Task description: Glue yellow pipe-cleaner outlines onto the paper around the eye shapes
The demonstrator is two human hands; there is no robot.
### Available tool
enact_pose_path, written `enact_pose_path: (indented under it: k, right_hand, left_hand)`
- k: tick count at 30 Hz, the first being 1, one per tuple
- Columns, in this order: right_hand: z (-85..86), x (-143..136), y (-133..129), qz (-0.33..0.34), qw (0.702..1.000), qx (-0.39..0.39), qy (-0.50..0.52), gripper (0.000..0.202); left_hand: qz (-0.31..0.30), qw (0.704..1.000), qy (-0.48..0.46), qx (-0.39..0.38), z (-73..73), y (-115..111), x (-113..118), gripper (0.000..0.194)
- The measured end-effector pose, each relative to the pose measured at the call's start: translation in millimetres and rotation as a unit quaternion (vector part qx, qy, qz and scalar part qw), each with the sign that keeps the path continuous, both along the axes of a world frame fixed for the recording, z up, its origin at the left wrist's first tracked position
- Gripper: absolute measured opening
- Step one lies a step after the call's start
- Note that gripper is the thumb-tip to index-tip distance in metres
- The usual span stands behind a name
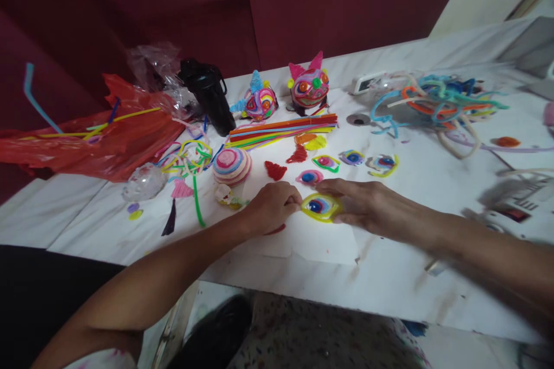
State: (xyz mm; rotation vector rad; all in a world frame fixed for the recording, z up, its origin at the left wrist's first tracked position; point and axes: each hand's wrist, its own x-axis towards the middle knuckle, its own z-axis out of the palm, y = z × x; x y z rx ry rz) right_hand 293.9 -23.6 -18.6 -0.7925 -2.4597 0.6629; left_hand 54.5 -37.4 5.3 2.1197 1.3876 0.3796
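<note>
Between my two hands is a yellow-rimmed eye shape made of pipe cleaners (322,207), with a blue centre. My left hand (273,207) is closed, its thumb and finger pinching the left corner of the eye. From the other side my right hand (363,202) grips the eye's right end between thumb and fingers. Just beyond lie a pink-edged eye piece (309,177), a green-edged one (326,163) and a purple one (352,157). A partly yellow-edged eye (383,165) sits farther right. White paper (324,245) lies under my hands.
Two decorated animal heads (309,86) stand at the back, behind a row of straight pipe cleaners (281,130). A striped dome (232,166), a black bottle (210,95) and a red plastic bag (130,138) are on the left. Tangled pipe cleaners (445,101) and a white device (519,210) occupy the right.
</note>
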Motion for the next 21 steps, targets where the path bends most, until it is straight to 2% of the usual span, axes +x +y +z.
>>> enact_pose_path:
  k: [7,11,21]
  right_hand:
    - [3.1,3.8,2.9,0.015,0.999,-0.046,0.01,0.059]
    - [6.0,5.2,4.9,0.014,0.998,-0.058,-0.005,0.056]
    - [0.8,0.4,4.9,0.016,1.0,0.019,0.001,0.048]
  left_hand:
    - [-0.016,1.0,0.013,0.009,3.1,-1.3,-0.1,0.01]
    - [-0.023,0.999,0.018,0.021,2.4,-0.8,-0.3,0.012]
    - [-0.038,0.998,0.017,0.05,-0.1,-2.2,-2.2,0.012]
